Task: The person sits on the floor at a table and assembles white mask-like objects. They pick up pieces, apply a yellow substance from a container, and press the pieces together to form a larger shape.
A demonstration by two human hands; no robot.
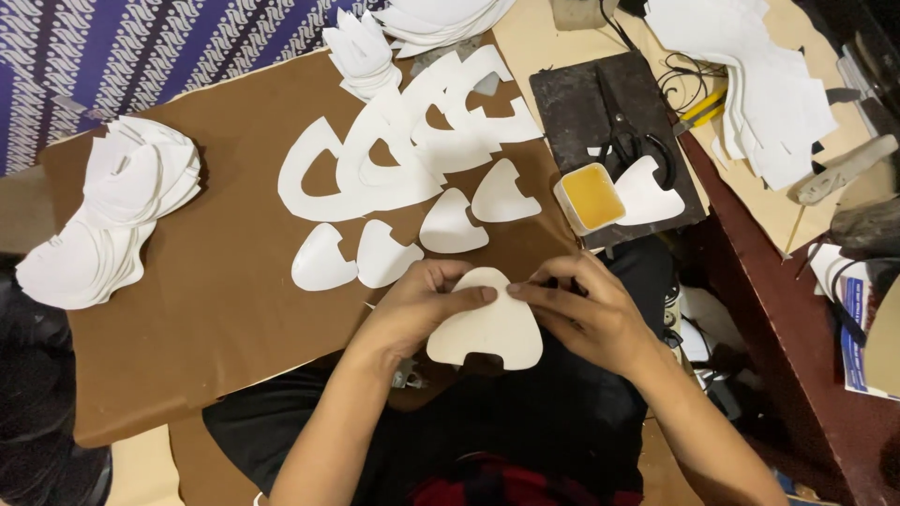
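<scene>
Both hands hold one white rounded cut-out piece point(487, 333) over my lap, at the near edge of a brown board point(225, 281). My left hand point(422, 305) pinches its upper left edge and my right hand point(581, 314) presses its upper right edge. Just beyond my fingers, several similar white rounded pieces point(384, 255) lie in a row on the board. Behind those lies an overlapping line of larger white U-shaped pieces point(403, 155).
A stack of white pieces point(117, 211) sits at the board's left end, more stacks point(361, 52) at the back. A small white tub of yellow glue point(591, 197) and black scissors point(642, 141) rest on a dark slab point(581, 94). A dark wooden table point(778, 309) stands at right.
</scene>
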